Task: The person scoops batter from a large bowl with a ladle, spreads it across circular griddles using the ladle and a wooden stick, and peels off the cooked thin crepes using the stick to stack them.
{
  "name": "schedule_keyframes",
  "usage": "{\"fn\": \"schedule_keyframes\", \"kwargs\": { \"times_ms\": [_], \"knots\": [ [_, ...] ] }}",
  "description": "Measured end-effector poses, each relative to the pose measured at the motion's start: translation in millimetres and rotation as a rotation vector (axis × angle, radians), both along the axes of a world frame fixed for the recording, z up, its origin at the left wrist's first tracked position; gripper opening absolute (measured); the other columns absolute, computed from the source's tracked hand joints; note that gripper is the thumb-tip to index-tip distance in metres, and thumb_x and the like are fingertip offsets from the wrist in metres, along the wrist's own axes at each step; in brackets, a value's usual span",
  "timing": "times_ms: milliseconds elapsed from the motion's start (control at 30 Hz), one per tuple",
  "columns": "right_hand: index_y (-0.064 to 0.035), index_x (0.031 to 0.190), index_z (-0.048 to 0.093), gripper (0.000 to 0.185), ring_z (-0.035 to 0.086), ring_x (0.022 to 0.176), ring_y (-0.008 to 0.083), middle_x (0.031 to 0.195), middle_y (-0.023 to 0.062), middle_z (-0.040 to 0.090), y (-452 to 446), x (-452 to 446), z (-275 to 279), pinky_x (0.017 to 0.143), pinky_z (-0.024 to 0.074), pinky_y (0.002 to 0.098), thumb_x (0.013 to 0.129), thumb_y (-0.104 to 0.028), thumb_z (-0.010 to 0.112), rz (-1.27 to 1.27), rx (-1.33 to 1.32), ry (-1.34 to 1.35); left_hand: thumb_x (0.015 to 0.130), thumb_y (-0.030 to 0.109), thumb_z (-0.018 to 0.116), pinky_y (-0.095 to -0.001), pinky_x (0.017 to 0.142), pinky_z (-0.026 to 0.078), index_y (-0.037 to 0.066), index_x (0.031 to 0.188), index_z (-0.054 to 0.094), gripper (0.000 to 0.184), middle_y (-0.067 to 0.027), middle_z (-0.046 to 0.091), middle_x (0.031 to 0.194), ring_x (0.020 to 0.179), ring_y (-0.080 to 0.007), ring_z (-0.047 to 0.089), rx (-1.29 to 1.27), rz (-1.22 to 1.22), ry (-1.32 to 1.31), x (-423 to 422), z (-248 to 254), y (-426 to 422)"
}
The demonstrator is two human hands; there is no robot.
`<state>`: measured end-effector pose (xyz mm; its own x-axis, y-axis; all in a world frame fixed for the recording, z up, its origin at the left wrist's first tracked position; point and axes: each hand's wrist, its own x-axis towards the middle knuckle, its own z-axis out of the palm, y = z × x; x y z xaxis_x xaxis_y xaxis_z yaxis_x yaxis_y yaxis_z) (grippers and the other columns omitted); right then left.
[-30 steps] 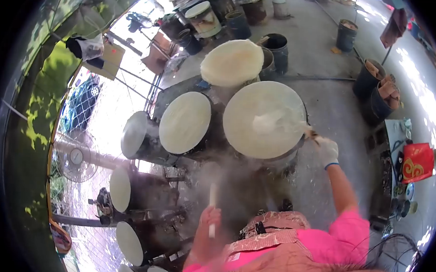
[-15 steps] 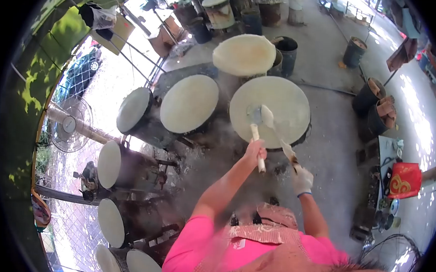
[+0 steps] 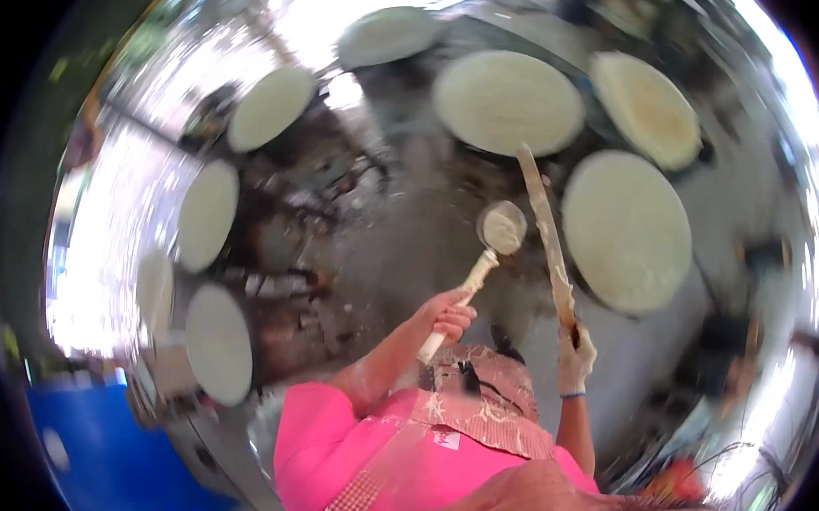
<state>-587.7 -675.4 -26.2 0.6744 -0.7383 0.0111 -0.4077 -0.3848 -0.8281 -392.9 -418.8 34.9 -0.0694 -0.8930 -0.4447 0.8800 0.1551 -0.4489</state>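
My left hand [image 3: 448,317] is closed around the pale handle of a ladle [image 3: 502,228], whose round bowl looks coated or filled with whitish batter. It hangs over the floor, apart from the large round tops. In a whitish glove, my right hand [image 3: 576,361] grips a long, flat wooden spatula [image 3: 546,227] smeared with the same pale stuff. The spatula points away from me, its tip near the front edge of a large round pale top [image 3: 509,103]. Right of the spatula is another round pale top [image 3: 626,232], its surface smooth. Motion blurs the surroundings.
More round pale tops curve around my left, such as one at the side [image 3: 208,216] and one nearer me [image 3: 219,345]. A rougher, browned round [image 3: 644,110] sits at the back right. Something large and blue [image 3: 127,453] fills the lower left. Dark containers [image 3: 730,347] stand right.
My view has swung left, so the round tops shift rightward. The ladle has come away from the round top it was over. The spatula has lifted from there too and points forward.
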Motion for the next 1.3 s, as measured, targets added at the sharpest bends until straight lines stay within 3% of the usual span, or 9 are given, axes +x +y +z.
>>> {"fn": "schedule_keyframes", "kwargs": {
  "times_ms": [200, 367, 400, 500, 667, 833, 900, 1133, 1300],
  "knots": [
    [0.0014, 0.096, 0.065, 0.025, 0.042, 0.047, 0.0042, 0.062, -0.0041, 0.050, 17.9, 110.4, 11.6, 0.040, 0.0328, 0.0227, 0.086, -0.021, 0.062, 0.605, 0.513, 0.253, 0.097, 0.021, 0.049, -0.0149, 0.030, 0.023, 0.017, 0.121, 0.043, 0.025, 0.0046, 0.031, 0.065, 0.043, -0.0010, 0.027, 0.098, 0.631, -0.104, -104.0, -4.6, 79.1],
    [0.0042, 0.100, 0.063, 0.030, 0.055, 0.066, 0.0145, 0.071, 0.0102, 0.063, 108.5, 199.3, 2.9, 0.061, 0.0438, 0.0325, 0.084, -0.021, 0.062, 1.318, 0.036, 0.184, 0.096, 0.028, 0.051, -0.0166, 0.034, 0.023, 0.020, 0.119, 0.044, 0.025, 0.0054, 0.031, 0.060, 0.041, -0.0015, 0.028, 0.469, 1.051, -0.271, -247.9, 7.2, 137.0],
    [0.0036, 0.100, 0.062, 0.030, 0.057, 0.069, 0.0162, 0.073, 0.0136, 0.063, 147.7, 208.0, 20.7, 0.064, 0.0447, 0.0343, 0.083, -0.021, 0.062, 1.424, -0.013, 0.193, 0.095, 0.030, 0.052, -0.0199, 0.029, 0.020, 0.023, 0.100, 0.041, 0.014, 0.0051, 0.030, 0.053, 0.035, -0.0043, 0.027, 0.571, 1.126, -0.219, -276.7, -12.1, 143.8],
    [-0.0001, 0.093, 0.064, 0.027, 0.060, 0.070, 0.0267, 0.078, 0.0177, 0.063, 253.6, 209.9, 38.7, 0.065, 0.0450, 0.0370, 0.082, -0.025, 0.063, 1.726, -0.210, 0.184, 0.093, 0.021, 0.051, -0.0217, 0.028, 0.022, 0.031, 0.113, 0.037, 0.026, 0.0020, 0.034, 0.054, 0.035, -0.0064, 0.031, 0.591, 1.348, -0.260, -366.5, -1.6, 156.9],
    [-0.0065, 0.090, 0.067, 0.033, 0.062, 0.083, 0.0366, 0.085, 0.0175, 0.065, 442.6, 147.5, 74.7, 0.070, 0.0472, 0.0452, 0.078, -0.037, 0.064, 2.200, -0.771, 0.007, 0.087, 0.007, 0.050, -0.0235, 0.029, 0.030, 0.017, 0.124, 0.035, 0.042, -0.0002, 0.040, 0.057, 0.036, -0.0094, 0.037, 1.196, 1.542, -0.353, -463.3, -15.3, 196.8],
    [-0.0123, 0.075, 0.068, 0.024, 0.064, 0.073, 0.0316, 0.072, 0.0126, 0.065, 552.0, 35.2, 28.1, 0.068, 0.0500, 0.0438, 0.075, -0.037, 0.066, 2.458, -1.415, -0.306, 0.083, 0.010, 0.056, -0.0295, 0.030, 0.033, 0.007, 0.106, 0.045, 0.026, -0.0046, 0.045, 0.056, 0.035, -0.0153, 0.042, 1.233, 1.426, 0.105, -519.0, -198.7, 267.8],
    [-0.0117, 0.076, 0.067, 0.025, 0.064, 0.072, 0.0315, 0.072, 0.0125, 0.065, 569.3, 19.6, 70.8, 0.067, 0.0500, 0.0439, 0.075, -0.037, 0.066, 2.514, -1.282, -0.165, 0.083, 0.010, 0.056, -0.0317, 0.030, 0.033, 0.004, 0.102, 0.045, 0.023, -0.0062, 0.046, 0.054, 0.034, -0.0174, 0.043, 1.226, 1.327, 0.189, -528.1, -234.9, 285.1],
    [-0.0095, 0.081, 0.064, 0.033, 0.064, 0.074, 0.0318, 0.074, 0.0140, 0.065, 560.1, 26.3, 33.5, 0.066, 0.0499, 0.0440, 0.076, -0.043, 0.067, 2.520, -1.237, 0.076, 0.086, 0.015, 0.054, -0.0360, 0.029, 0.033, 0.003, 0.104, 0.043, 0.024, -0.0084, 0.046, 0.052, 0.034, -0.0224, 0.045, 1.643, 0.964, 0.419, -487.6, -202.5, 291.6],
    [-0.0072, 0.081, 0.062, 0.037, 0.063, 0.071, 0.0341, 0.073, 0.0154, 0.064, 517.3, 63.5, -18.4, 0.065, 0.0487, 0.0448, 0.080, -0.044, 0.064, 2.452, -1.192, 0.132, 0.089, 0.018, 0.052, -0.0315, 0.029, 0.029, 0.010, 0.109, 0.041, 0.025, -0.0045, 0.042, 0.053, 0.035, -0.0174, 0.041, 1.422, 1.366, 0.285, -461.3, -203.3, 284.9]
  ]
}}
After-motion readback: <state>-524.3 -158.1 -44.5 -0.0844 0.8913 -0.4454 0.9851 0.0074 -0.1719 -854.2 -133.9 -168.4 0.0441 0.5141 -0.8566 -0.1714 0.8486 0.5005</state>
